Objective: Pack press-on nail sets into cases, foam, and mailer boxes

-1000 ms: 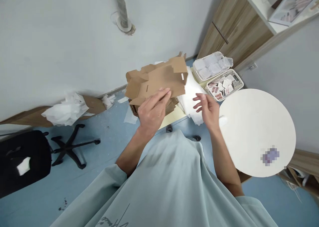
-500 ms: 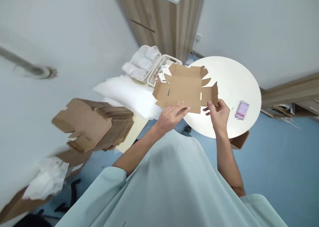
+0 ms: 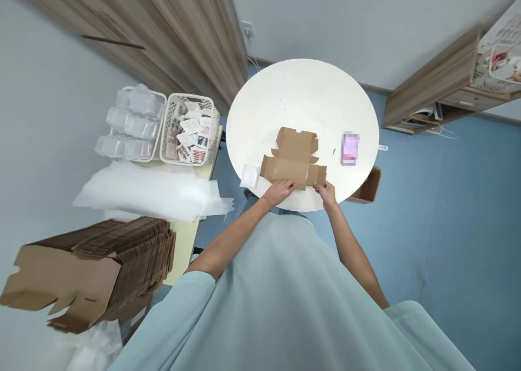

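Note:
A flattened brown cardboard box (image 3: 290, 170) with raised side flaps is over the near part of the round white table (image 3: 301, 88). My left hand (image 3: 279, 193) grips its near edge, fingers closed together over the rim. At the box's right end, my right hand (image 3: 326, 194) pinches the small side flap between thumb and fingers. A small white packet (image 3: 249, 176) lies just left of the box. Further right on the tabletop is a blurred purple item (image 3: 349, 149).
On the left stand a white basket of small printed packets (image 3: 163, 143) and a basket of clear plastic packs (image 3: 136, 122). White foam sheets (image 3: 154, 192) and a stack of folded cardboard boxes (image 3: 122, 262) are nearer. An open carton (image 3: 369, 186) sits below the table's right edge.
My view has swung right and down toward the table. The cardboard box has come lower over the tabletop, still in both hands. The white packet beside it now shows.

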A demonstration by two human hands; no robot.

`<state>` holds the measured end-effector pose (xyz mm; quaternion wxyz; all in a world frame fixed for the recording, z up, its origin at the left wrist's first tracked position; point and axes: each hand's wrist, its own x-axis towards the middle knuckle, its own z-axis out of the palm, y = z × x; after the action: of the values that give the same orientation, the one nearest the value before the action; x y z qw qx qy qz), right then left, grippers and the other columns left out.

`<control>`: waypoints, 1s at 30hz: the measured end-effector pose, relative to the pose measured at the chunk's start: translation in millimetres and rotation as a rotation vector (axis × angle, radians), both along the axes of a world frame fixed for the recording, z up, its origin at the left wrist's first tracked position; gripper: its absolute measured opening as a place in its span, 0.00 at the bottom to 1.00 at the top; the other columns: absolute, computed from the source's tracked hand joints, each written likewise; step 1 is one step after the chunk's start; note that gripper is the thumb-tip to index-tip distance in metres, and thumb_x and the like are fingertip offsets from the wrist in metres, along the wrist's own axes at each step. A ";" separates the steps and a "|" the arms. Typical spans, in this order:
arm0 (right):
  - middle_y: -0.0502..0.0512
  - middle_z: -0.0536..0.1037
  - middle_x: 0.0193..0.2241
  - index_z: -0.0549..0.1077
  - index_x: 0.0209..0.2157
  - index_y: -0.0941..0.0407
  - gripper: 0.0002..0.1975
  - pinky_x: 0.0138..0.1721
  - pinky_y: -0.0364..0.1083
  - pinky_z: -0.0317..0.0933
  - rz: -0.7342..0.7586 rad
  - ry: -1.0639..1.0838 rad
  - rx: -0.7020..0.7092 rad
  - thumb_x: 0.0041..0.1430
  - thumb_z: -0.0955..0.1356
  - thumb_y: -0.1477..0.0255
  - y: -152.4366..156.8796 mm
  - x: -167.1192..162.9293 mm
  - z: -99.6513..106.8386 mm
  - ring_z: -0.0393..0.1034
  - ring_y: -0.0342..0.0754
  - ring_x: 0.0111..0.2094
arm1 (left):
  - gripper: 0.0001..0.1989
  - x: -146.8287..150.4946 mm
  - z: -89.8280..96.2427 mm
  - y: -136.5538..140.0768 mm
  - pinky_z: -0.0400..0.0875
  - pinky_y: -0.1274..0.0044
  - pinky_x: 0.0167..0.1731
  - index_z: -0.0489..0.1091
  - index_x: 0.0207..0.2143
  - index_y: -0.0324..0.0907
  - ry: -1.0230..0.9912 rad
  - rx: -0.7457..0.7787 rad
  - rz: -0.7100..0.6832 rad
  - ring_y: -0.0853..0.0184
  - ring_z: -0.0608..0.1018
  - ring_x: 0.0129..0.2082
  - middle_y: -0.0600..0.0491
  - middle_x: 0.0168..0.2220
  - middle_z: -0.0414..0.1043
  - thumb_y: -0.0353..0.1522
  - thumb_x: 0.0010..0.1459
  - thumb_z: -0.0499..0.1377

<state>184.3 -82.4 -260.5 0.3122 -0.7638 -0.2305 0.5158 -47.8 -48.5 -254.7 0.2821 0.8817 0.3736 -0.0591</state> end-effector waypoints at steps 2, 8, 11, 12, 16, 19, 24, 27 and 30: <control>0.53 0.80 0.31 0.74 0.33 0.55 0.18 0.42 0.48 0.72 0.009 -0.031 -0.052 0.46 0.73 0.57 -4.4 -1.3 -12.9 0.75 0.49 0.37 | 0.16 4.9 -11.7 -1.7 0.73 0.70 0.50 0.76 0.53 0.38 0.022 -0.045 -0.025 0.59 0.81 0.50 0.41 0.52 0.78 0.21 0.73 0.51; 0.54 0.80 0.29 0.74 0.30 0.55 0.12 0.43 0.51 0.73 0.058 -0.148 -0.158 0.52 0.70 0.60 -9.7 -0.9 -34.8 0.75 0.52 0.36 | 0.20 11.4 -33.2 -8.2 0.75 0.65 0.50 0.76 0.56 0.36 0.054 -0.134 -0.086 0.54 0.82 0.50 0.36 0.53 0.76 0.18 0.67 0.52; 0.62 0.84 0.41 0.79 0.37 0.57 0.14 0.54 0.56 0.72 0.091 -0.240 -0.184 0.54 0.70 0.62 -6.6 3.1 -32.7 0.77 0.58 0.47 | 0.21 2.8 -36.5 -5.0 0.75 0.65 0.51 0.76 0.57 0.37 0.077 -0.162 -0.079 0.54 0.82 0.52 0.36 0.54 0.76 0.17 0.67 0.53; 0.66 0.84 0.47 0.80 0.43 0.59 0.18 0.58 0.58 0.70 0.107 -0.300 -0.177 0.55 0.70 0.63 -4.4 3.7 -30.1 0.76 0.60 0.52 | 0.21 -2.6 -37.0 -2.8 0.75 0.65 0.53 0.75 0.57 0.37 0.086 -0.170 -0.069 0.53 0.81 0.54 0.36 0.55 0.76 0.18 0.67 0.53; 0.75 0.73 0.65 0.72 0.66 0.64 0.30 0.64 0.59 0.66 0.292 -0.546 -0.007 0.67 0.65 0.63 11.5 -1.7 -16.6 0.70 0.62 0.62 | 0.24 -31.2 -38.8 6.1 0.72 0.63 0.62 0.71 0.63 0.35 0.078 -0.219 0.041 0.48 0.76 0.64 0.32 0.63 0.71 0.24 0.66 0.63; 0.75 0.73 0.65 0.65 0.72 0.63 0.32 0.62 0.59 0.68 0.430 -0.508 0.084 0.72 0.62 0.64 32.4 -11.4 -13.0 0.74 0.60 0.57 | 0.32 -47.6 -42.1 7.4 0.70 0.59 0.67 0.67 0.67 0.35 0.048 -0.239 0.118 0.45 0.71 0.70 0.30 0.70 0.64 0.23 0.62 0.66; 0.73 0.68 0.70 0.57 0.77 0.60 0.38 0.67 0.62 0.65 0.548 -0.443 0.052 0.69 0.65 0.67 68.1 -23.9 -24.6 0.70 0.62 0.63 | 0.30 -50.1 -47.2 2.5 0.73 0.61 0.68 0.71 0.66 0.36 0.064 -0.237 0.204 0.52 0.70 0.73 0.34 0.73 0.64 0.18 0.63 0.55; 0.74 0.65 0.70 0.53 0.78 0.61 0.40 0.67 0.61 0.66 0.617 -0.388 0.028 0.69 0.65 0.69 76.7 -26.4 -31.8 0.76 0.58 0.53 | 0.28 -46.7 -47.6 2.1 0.71 0.63 0.70 0.78 0.60 0.37 0.053 -0.261 0.262 0.55 0.69 0.74 0.40 0.73 0.67 0.17 0.62 0.52; 0.73 0.65 0.67 0.51 0.79 0.61 0.42 0.64 0.58 0.68 0.664 -0.368 0.040 0.68 0.67 0.69 70.8 -26.7 -34.9 0.77 0.56 0.52 | 0.26 -44.8 -47.0 3.1 0.71 0.63 0.70 0.82 0.56 0.39 0.020 -0.287 0.328 0.55 0.71 0.73 0.43 0.72 0.69 0.18 0.61 0.53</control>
<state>157.6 -11.6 -295.4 0.0964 -0.7211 -0.5277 0.4385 -92.6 -45.3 -301.7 0.4067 0.7594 0.5025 -0.0736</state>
